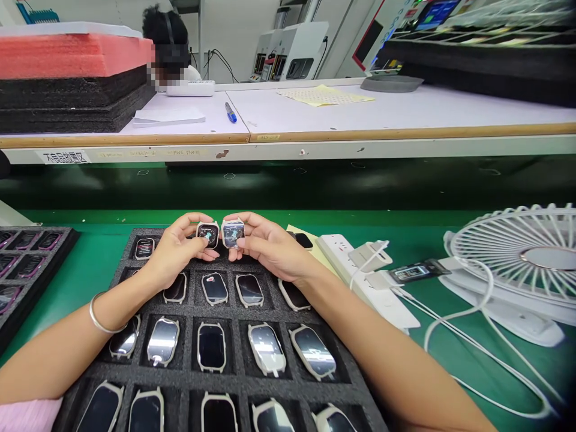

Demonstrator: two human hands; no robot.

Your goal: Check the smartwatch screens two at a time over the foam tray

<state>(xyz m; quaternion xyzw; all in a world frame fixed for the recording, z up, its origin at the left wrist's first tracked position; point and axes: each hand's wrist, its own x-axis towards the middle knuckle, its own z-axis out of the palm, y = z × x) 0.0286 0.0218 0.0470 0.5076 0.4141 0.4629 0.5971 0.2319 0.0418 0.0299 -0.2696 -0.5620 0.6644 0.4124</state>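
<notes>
My left hand [182, 245] is closed on a smartwatch body [207, 233] without a strap, its screen lit with a round dial and my thumb on the glass. Close beside it, my right hand [265, 243] grips a second smartwatch [233, 231], pale-framed, with its screen lit too. Both are held over the far part of a black foam tray [189, 384]. Strapless watches with light frames lie in its cut-out pockets, among them a dark-screened watch [211, 347] in the middle. One watch [144, 248] at the far left corner shows a lit screen. My forearms cover some pockets.
Another foam tray [40, 288] with purple-rimmed watches lies to the left. On the right are a white power strip [360, 270] with chargers, loose white cables [490, 360] and a fan [531, 258]. A raised shelf [270, 114] carries foam stacks [67, 90] and a pen [231, 113]; a person sits beyond.
</notes>
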